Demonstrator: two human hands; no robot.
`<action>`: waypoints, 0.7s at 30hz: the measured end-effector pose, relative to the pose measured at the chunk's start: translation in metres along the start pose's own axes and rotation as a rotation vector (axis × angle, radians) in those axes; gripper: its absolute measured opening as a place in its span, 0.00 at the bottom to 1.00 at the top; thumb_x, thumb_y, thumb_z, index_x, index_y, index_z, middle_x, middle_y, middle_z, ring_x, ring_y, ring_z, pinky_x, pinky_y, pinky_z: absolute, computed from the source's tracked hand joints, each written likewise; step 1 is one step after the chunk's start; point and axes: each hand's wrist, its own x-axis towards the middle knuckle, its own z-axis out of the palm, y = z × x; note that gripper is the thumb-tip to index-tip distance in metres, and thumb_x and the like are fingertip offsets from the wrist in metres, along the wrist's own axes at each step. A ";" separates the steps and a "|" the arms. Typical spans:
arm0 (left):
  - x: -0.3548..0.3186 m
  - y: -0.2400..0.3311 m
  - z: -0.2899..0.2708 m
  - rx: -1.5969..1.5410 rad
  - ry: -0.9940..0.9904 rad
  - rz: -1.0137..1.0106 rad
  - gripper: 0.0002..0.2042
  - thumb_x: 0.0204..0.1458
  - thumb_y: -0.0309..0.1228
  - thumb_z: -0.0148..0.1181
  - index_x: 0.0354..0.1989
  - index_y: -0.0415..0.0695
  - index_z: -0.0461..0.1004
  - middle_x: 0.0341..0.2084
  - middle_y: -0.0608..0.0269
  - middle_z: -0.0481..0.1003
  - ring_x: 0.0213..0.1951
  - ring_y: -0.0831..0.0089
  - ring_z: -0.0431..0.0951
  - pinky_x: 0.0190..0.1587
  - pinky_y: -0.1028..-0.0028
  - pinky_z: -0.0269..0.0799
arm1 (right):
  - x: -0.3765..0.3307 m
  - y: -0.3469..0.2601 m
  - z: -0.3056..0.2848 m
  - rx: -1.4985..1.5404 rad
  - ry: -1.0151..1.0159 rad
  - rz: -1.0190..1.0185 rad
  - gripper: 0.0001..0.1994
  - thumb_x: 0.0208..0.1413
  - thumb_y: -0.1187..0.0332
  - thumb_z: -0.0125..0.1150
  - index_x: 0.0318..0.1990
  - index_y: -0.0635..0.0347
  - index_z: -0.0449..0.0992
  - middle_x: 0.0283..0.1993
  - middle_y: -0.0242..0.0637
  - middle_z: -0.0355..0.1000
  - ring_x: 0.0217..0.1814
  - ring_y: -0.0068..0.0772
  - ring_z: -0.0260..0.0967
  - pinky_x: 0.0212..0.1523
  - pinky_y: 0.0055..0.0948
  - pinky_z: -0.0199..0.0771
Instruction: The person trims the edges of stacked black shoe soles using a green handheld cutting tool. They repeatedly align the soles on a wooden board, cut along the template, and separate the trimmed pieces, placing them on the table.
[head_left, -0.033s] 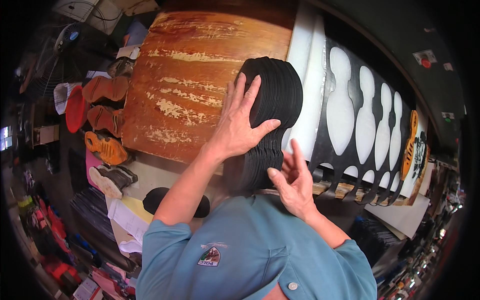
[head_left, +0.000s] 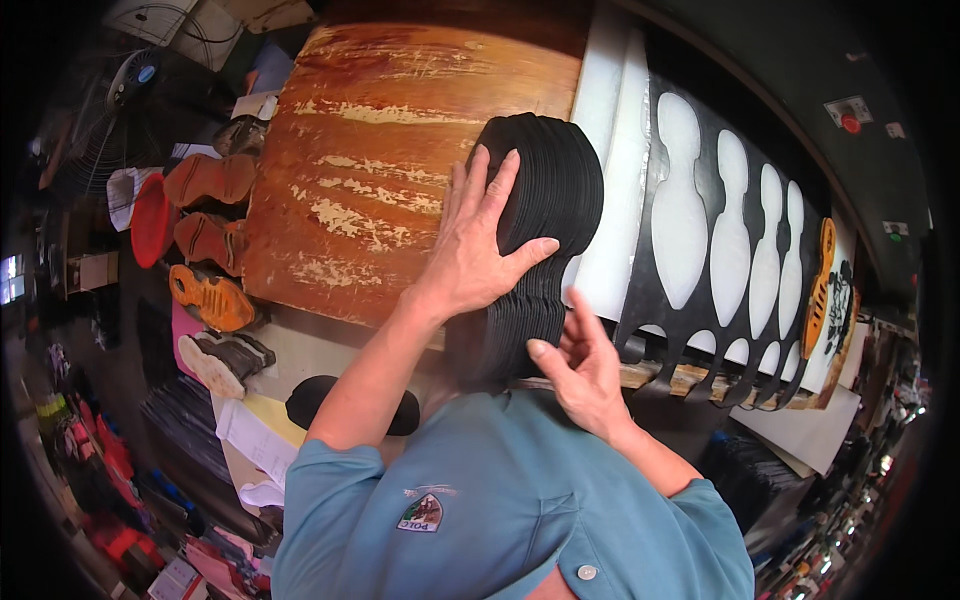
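A thick stack of black sole-shaped sheets (head_left: 555, 185) stands on edge at the right side of the worn wooden board, its near end close to my body. My left hand (head_left: 470, 250) lies across the left face of the stack, fingers spread and thumb stretched over the sheet edges at the narrow waist. Beside the lower right of the stack is my right hand (head_left: 585, 375), its fingers apart and thumb pointing at the sheet edges. The right hand holds nothing; whether its fingertips touch the stack I cannot tell.
The brown board (head_left: 370, 130) has scraped pale patches. To the right lies a black sheet (head_left: 710, 200) with several sole-shaped cutouts, beside an orange sole-shaped piece (head_left: 822, 280). Orange soles (head_left: 212, 300) and a red piece (head_left: 152, 220) sit at left, near a fan (head_left: 125, 85).
My right hand has shifted slightly left, closer to the stack. The left hand and the stack have hardly moved.
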 end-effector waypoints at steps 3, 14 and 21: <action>0.003 0.001 -0.006 0.023 0.005 0.009 0.53 0.54 0.53 0.74 0.84 0.56 0.46 0.82 0.37 0.40 0.82 0.36 0.40 0.80 0.45 0.47 | 0.004 -0.001 0.007 0.037 -0.092 0.117 0.27 0.69 0.76 0.63 0.73 0.71 0.64 0.67 0.41 0.73 0.67 0.27 0.70 0.68 0.32 0.72; -0.003 -0.014 -0.001 0.105 0.014 -0.011 0.54 0.56 0.58 0.71 0.84 0.57 0.43 0.83 0.40 0.38 0.81 0.31 0.37 0.80 0.39 0.39 | 0.015 -0.006 -0.020 -0.397 0.107 0.053 0.32 0.62 0.59 0.73 0.65 0.74 0.72 0.44 0.49 0.83 0.43 0.39 0.84 0.47 0.39 0.84; 0.001 -0.020 -0.009 0.089 -0.006 -0.030 0.53 0.57 0.62 0.68 0.84 0.56 0.44 0.82 0.37 0.39 0.81 0.32 0.37 0.80 0.40 0.39 | 0.020 0.022 0.002 0.213 -0.043 0.141 0.36 0.66 0.60 0.70 0.72 0.76 0.62 0.62 0.36 0.75 0.58 0.25 0.72 0.58 0.31 0.76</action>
